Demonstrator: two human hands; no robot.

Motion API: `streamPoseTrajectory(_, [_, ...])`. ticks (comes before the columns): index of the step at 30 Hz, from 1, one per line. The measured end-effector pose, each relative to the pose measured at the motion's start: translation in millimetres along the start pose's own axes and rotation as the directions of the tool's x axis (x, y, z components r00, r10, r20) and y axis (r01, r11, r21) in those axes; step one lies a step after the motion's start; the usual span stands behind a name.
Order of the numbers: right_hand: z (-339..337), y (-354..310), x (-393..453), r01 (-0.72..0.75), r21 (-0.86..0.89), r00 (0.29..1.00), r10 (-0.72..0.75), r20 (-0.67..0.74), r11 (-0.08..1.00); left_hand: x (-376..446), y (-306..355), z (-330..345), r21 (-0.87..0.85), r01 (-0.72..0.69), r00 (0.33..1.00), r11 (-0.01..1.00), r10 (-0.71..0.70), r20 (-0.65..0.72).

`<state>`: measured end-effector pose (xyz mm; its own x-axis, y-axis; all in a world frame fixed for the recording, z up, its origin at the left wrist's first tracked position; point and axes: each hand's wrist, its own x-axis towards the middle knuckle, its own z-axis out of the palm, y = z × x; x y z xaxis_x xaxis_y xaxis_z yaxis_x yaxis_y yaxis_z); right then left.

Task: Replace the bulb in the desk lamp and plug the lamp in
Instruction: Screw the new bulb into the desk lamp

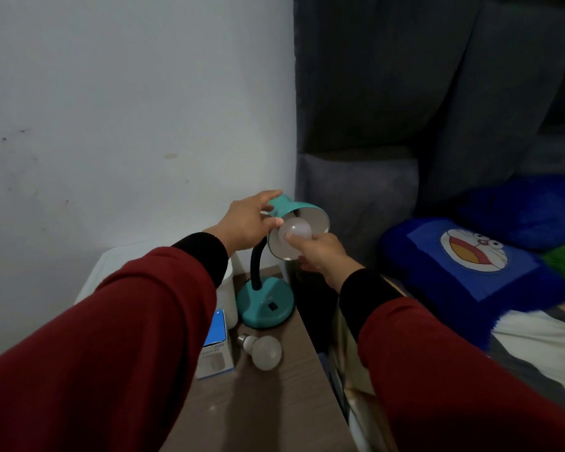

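Note:
A teal desk lamp stands on a wooden bedside table (268, 402), its round base (268, 305) near the table's right edge and a black gooseneck rising from it. My left hand (248, 223) grips the back of the teal shade (287, 205), which tilts toward me. Inside the shade sits a white bulb (299, 230), and the fingers of my right hand (320, 252) are closed around it. A second white bulb (265, 352) lies on its side on the table in front of the base. The lamp's plug and cord are not visible.
A blue and white bulb box (217, 350) lies left of the loose bulb, with a white cylinder (229, 298) behind it. A white wall is at the left. A dark grey headboard (388, 125) and a bed with a blue cartoon pillow (470, 256) are at the right.

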<state>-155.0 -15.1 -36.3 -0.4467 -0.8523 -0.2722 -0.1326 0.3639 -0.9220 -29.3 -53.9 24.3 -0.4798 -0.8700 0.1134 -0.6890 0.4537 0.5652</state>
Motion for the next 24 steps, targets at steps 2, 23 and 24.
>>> streamPoseTrajectory(2, [-4.9,-3.1,-4.2,0.037,-0.129,0.999,-0.035,0.020,0.991,-3.7,-3.2,-0.4,0.029,0.019,1.000,0.999,-0.019,0.010])
streamPoseTrajectory(23, [16.1,-62.2,-90.1,0.250,-0.933,0.968,-0.042,0.248,0.258,-119.2,-93.8,-105.0,0.628,0.411,0.872,0.661,-0.485,-0.060])
streamPoseTrajectory(24, [23.3,-65.3,-92.0,0.261,-0.934,0.965,-0.028,0.262,0.244,-125.5,-101.4,-110.6,0.623,0.434,0.860,0.651,-0.505,-0.072])
